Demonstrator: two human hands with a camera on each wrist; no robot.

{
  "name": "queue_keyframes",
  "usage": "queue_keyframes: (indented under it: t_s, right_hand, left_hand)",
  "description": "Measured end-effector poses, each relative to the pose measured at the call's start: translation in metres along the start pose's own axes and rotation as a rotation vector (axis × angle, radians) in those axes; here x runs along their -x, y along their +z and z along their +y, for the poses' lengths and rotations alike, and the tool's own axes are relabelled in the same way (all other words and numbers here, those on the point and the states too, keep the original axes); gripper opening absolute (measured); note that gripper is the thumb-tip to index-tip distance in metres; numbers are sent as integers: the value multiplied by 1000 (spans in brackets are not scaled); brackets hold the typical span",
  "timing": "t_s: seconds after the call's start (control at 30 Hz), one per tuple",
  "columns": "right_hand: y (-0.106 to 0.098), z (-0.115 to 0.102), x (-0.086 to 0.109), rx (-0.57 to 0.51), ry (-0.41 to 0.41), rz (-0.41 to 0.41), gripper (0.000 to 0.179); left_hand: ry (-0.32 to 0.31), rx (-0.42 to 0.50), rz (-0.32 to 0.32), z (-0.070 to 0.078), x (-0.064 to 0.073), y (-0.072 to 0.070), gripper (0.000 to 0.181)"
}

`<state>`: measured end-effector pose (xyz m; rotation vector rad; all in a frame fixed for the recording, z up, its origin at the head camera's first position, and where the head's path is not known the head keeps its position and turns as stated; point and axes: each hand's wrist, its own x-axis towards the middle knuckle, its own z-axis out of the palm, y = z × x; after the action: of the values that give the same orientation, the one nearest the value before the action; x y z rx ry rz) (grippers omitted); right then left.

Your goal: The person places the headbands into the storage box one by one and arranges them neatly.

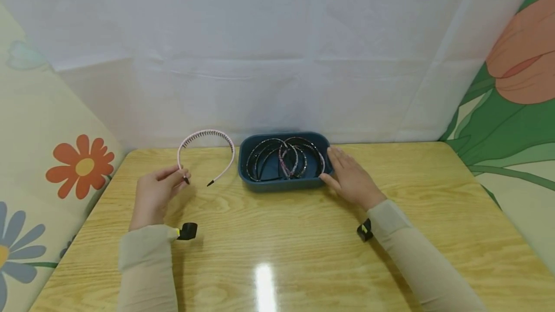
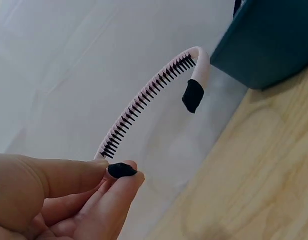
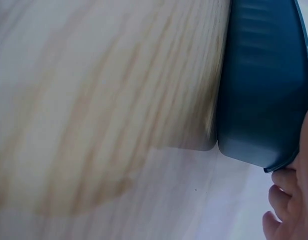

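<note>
Between thumb and fingers, my left hand (image 1: pixel 158 191) pinches one black-tipped end of a pale pink headband (image 1: pixel 208 132). Small black comb teeth line the band's inner side, and its other black tip (image 2: pixel 193 96) hangs free. The band is held up at the left of a dark blue basket (image 1: pixel 282 187), apart from it. My right hand (image 1: pixel 353 179) rests against the basket's right end, fingers fairly straight along the side and thumb at the front corner. Several dark, glittery headbands (image 1: pixel 265 143) lie overlapping inside. The right wrist view shows the basket's wall (image 3: pixel 263 90) and only part of the hand.
The basket stands near the back edge of a wooden table (image 1: pixel 243 235), close to a white cloth (image 1: pixel 277 61) hanging behind. Flower-patterned panels (image 1: pixel 65 110) flank the table. A black device (image 1: pixel 187 231) is on the left wrist and another (image 1: pixel 365 230) on the right.
</note>
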<state>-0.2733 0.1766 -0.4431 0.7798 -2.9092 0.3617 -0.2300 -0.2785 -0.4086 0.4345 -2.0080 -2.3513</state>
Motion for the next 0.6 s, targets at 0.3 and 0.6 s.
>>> queue_keyframes:
  t_s: [0.3,0.6]
  right_hand:
    - [0,-1,0,10,-7,3,76]
    - [1,-1,0,1,-9,6,75]
  left_hand:
    - [73,168,-46,6,5,14,10]
    - [117,144,-70,4,7,38,20]
